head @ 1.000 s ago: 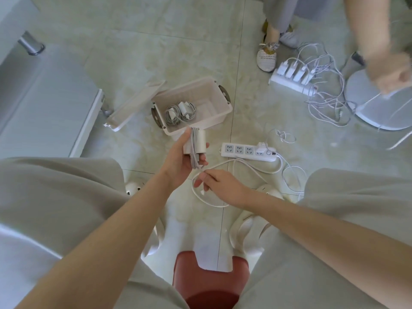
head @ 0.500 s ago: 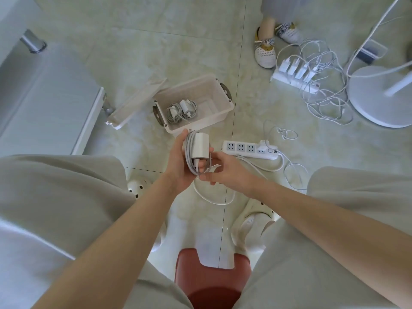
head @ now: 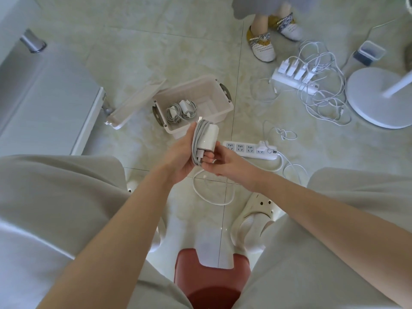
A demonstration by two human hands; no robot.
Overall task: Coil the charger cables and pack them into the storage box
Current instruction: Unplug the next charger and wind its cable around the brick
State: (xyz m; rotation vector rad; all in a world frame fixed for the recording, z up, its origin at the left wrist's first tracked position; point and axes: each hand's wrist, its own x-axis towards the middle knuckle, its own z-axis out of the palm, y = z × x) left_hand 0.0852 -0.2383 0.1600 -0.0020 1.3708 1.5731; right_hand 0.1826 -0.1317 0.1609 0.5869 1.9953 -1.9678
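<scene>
My left hand (head: 181,156) grips a white charger brick (head: 208,139) with its grey cable wound around it, held just in front of the storage box. My right hand (head: 223,161) touches the lower end of the bundle, fingers curled under the coil. The open white storage box (head: 225,108) stands on the floor beyond my hands; two coiled chargers (head: 180,110) lie in its left half. Its lid (head: 133,103) leans beside it on the left. A loose white cable loop (head: 211,197) lies on the floor under my hands.
A white power strip (head: 247,149) with one plug lies right of my hands. Farther right, a second strip (head: 294,80) holds several chargers amid tangled cables, beside a round fan base (head: 376,97). Another person's feet (head: 263,45) stand at the top. A red stool (head: 209,277) is under me.
The last of the cable has been wound onto the brick. My right hand came up from the trailing cable to the bottom of the bundle, and the bundle rose slightly toward the box.
</scene>
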